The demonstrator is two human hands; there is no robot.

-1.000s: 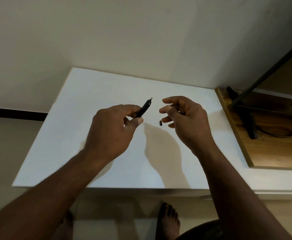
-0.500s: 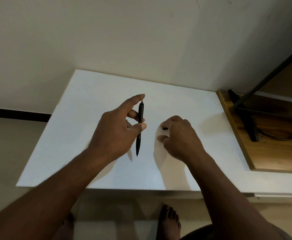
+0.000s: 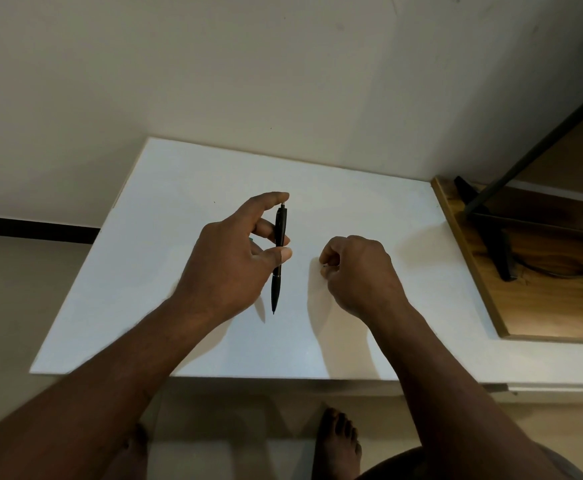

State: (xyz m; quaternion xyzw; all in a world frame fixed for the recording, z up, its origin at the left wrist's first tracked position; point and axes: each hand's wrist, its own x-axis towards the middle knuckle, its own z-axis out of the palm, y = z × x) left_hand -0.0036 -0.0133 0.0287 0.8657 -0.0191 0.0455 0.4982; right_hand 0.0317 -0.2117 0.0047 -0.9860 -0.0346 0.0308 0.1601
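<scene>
The person stands at the white worktop (image 3: 179,244) and holds a black pen (image 3: 276,289) upright in the left hand (image 3: 231,265). The thumb (image 3: 281,255) and the middle finger pinch the barrel, the forefinger (image 3: 272,197) lies over the top end, and the point of the pen is down, at the worktop or just above it. The right hand (image 3: 359,271) is just beside it, the fingers curled in, with the tips down on the surface. A small speck (image 3: 324,267) shows at these fingertips, but I cannot tell if the hand pinches it or only covers it. To my judgement the step in hand is work on the pen itself, maybe to put a small part on it. The next move calls for the right hand to lift with a fine pinch and come to the pen, while the left hand keeps the barrel steady and turns the needed end toward it
</scene>
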